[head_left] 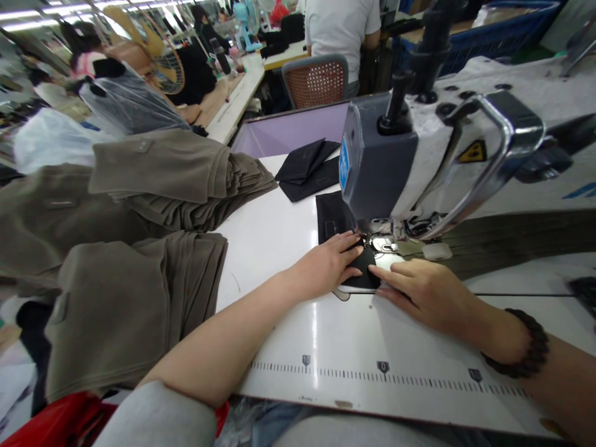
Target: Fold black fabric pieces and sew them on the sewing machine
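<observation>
Grey sleeve (161, 417), left hand (328, 264) and right hand (416, 292) on black, perhaps woven cloth (365, 273)

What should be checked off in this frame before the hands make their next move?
1. Left hand on the black piece: ok, fingers spread over it.
2. Right hand at the work: ok, index fingertip at the piece's right edge.
3. Fingertips clear of the needle: cannot tell; left fingertips are close to the presser foot, and the needle can't be made out.
4. Bracelet clear of the machine head: ok, it sits back on the right wrist.
5. Brown fabric stacks away from the sewing area: ok, off to the left.
</observation>
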A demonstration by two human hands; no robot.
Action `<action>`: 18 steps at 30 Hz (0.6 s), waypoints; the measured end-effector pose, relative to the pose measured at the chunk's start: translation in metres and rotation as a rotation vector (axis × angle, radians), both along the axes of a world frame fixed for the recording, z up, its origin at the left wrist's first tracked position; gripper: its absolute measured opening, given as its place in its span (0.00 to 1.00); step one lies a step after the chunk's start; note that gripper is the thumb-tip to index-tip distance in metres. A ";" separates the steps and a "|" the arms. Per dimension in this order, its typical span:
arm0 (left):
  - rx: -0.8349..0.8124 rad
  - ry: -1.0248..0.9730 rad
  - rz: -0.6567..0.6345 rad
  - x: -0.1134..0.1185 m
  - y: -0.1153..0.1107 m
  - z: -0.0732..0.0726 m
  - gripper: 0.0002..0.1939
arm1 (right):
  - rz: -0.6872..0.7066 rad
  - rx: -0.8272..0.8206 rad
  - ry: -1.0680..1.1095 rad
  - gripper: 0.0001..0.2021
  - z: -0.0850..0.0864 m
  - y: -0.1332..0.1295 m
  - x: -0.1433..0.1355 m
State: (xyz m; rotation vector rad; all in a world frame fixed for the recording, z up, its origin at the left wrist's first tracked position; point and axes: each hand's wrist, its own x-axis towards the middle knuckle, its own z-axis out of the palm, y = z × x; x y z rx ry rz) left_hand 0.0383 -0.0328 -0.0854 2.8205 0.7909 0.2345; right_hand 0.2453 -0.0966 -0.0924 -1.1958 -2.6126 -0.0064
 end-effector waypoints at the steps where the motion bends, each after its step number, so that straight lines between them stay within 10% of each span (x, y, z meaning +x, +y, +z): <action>1: 0.009 -0.008 -0.003 0.000 0.001 0.000 0.21 | -0.008 0.000 -0.001 0.15 0.000 0.000 0.000; 18: 0.100 -0.051 -0.235 -0.003 -0.013 0.011 0.15 | 0.100 -0.004 0.048 0.16 0.001 -0.001 0.002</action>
